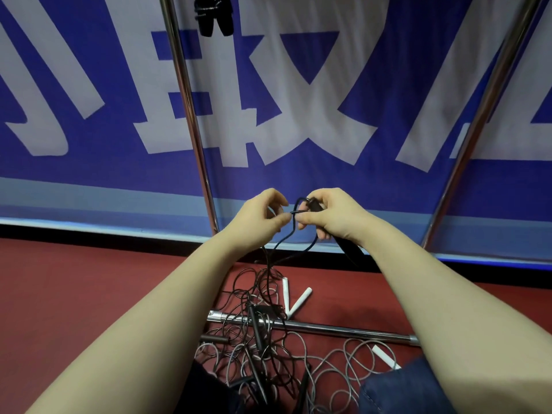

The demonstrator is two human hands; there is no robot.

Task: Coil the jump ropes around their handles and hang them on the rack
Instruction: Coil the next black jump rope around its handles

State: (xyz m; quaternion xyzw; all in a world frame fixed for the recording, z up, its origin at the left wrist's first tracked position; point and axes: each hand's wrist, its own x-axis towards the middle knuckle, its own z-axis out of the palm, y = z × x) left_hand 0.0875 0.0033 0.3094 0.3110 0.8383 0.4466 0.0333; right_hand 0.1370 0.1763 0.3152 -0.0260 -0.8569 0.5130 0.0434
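Gripping a black handle, the right hand has its fingers curled round it; the handle's thicker lower end slants out below the palm toward the floor. Whether one handle or two sit in that grasp cannot be told. Just beside it, the left hand pinches the black cord between thumb and fingertips, close to where the cord loops at the handle's top. Both hands are raised in front of the rack, between its two chrome uprights.

From the pinch the cord drops in two strands to a tangle of black and grey ropes on the red floor. The tangle lies across the rack's base bar and spreads toward the person's knee, clad in dark blue. Several black handles lie in the heap. Two white handles lie in a V just behind the bar, and a third lies near the knee, among grey loops.

A coiled rope with black handles hangs at the top edge, near the left upright. Behind the rack stretches a blue banner with large white characters
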